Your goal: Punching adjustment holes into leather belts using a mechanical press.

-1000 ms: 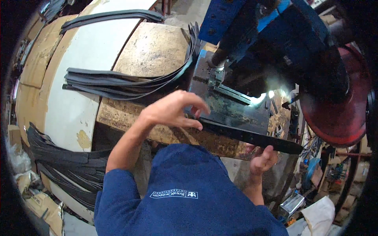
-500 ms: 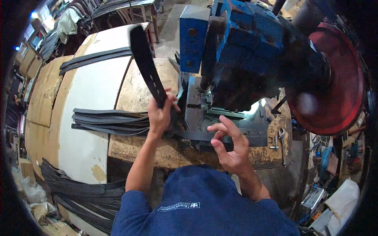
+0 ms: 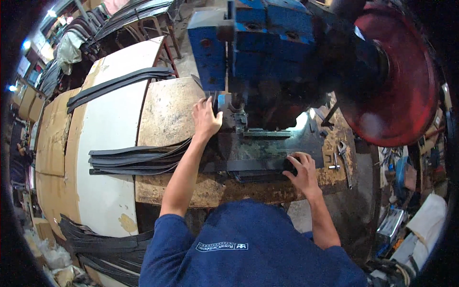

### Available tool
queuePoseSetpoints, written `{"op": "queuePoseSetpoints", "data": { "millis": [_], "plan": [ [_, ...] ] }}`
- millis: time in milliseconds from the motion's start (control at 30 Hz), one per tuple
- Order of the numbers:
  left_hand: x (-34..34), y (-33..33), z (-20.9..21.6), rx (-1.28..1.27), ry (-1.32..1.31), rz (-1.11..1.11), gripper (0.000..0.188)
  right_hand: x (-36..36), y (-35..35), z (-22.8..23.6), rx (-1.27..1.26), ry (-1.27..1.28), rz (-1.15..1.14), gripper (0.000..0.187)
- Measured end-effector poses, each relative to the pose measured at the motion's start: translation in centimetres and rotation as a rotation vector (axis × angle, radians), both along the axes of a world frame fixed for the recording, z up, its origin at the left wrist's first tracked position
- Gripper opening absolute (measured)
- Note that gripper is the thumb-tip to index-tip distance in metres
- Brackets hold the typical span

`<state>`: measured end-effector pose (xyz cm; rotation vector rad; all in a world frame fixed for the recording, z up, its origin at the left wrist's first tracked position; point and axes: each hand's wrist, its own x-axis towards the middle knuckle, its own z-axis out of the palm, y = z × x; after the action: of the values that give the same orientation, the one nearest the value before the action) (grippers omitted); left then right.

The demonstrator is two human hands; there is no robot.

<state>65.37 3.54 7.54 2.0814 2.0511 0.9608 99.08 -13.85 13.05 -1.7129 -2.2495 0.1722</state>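
My left hand (image 3: pixel 206 118) reaches to the left side of a blue press machine (image 3: pixel 272 48), fingers stretched and thumb apart, beside dark straps that stand mostly hidden there. Near the front of the metal bed, the fingers and thumb of my right hand (image 3: pixel 305 173) close around the right end of a flat black strap (image 3: pixel 258 165). This strap lies crosswise on the bed, over a few other dark strips (image 3: pixel 258 177). Left of it, a bundle of black straps (image 3: pixel 138 159) fans out across the table, its right part partly behind my left forearm.
A large red flywheel (image 3: pixel 394 81) is at the right of the machine. A wrench (image 3: pixel 344 162) and a small T-shaped tool (image 3: pixel 333 167) lie on the worn wooden bench (image 3: pixel 165 110). More straps (image 3: pixel 119 82) rest on the white board (image 3: pixel 112 115), and others hang at lower left (image 3: pixel 105 244).
The punched black strap held upright in my left hand is out of sight, and that hand has moved forward beside the machine. My right hand has moved right and down to the strap's end.
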Motion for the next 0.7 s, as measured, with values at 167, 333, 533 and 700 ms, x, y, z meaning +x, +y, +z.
{"op": "queuePoseSetpoints", "data": {
  "millis": [167, 333, 533, 700],
  "plan": [
    [0.1, -7.3, 2.8, 0.176, -0.206, -0.22, 0.039, 0.6, 0.6, -0.6, 0.095, 0.087, 0.125, 0.046],
    [3.3, -14.1, 6.6, -0.343, -0.475, -0.801, 0.044, -0.7, 1.8, 4.9, 0.029, 0.279, 0.183, 0.042],
    [1.1, -11.6, 7.8, -0.379, -0.396, -0.645, 0.042, 5.0, 7.0, 2.6, -0.18, 0.299, 0.062, 0.042],
    [-0.3, -6.7, 6.1, -0.318, -0.269, -0.569, 0.039, 4.8, 11.1, -1.3, 0.039, 0.11, 0.079, 0.035]
  ]
}}
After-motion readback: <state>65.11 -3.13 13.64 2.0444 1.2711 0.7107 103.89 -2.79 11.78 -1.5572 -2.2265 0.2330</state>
